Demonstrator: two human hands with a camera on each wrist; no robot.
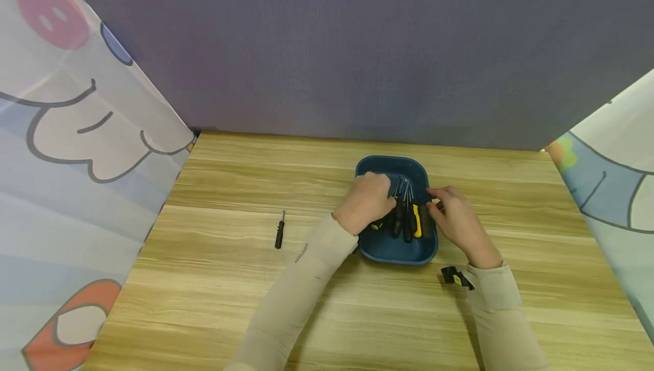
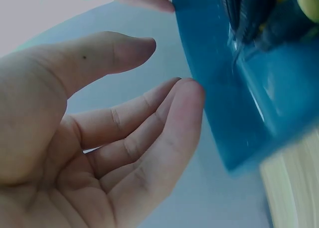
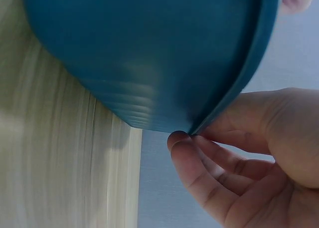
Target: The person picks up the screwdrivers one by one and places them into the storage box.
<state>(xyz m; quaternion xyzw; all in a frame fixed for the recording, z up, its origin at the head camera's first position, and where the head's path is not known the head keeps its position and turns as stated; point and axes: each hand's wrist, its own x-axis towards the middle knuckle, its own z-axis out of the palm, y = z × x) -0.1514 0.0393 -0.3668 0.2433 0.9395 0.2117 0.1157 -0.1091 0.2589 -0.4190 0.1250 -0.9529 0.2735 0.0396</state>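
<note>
A blue plastic bin (image 1: 393, 254) stands on the table with several black-handled screwdrivers (image 1: 398, 220) and a yellow-and-black tool (image 1: 417, 222) inside. My left hand (image 1: 365, 201) is over the bin's left side and hides part of that wall. In the left wrist view, the left hand's (image 2: 114, 123) thumb and fingers are apart, its fingertips at the bin's rim, with nothing between them. On the opposite side, my right hand (image 1: 457, 218) pinches the bin's rim. The right wrist view shows the right hand's (image 3: 249, 153) thumb behind the rim and fingertips in front.
A small black screwdriver (image 1: 280, 232) lies on the wooden table (image 1: 214, 280), left of the bin. By the right cuff is a small black and yellow item (image 1: 456, 277). A grey panel (image 1: 357, 53) rises behind the table, with cartoon-printed cloth (image 1: 66, 189) at both sides.
</note>
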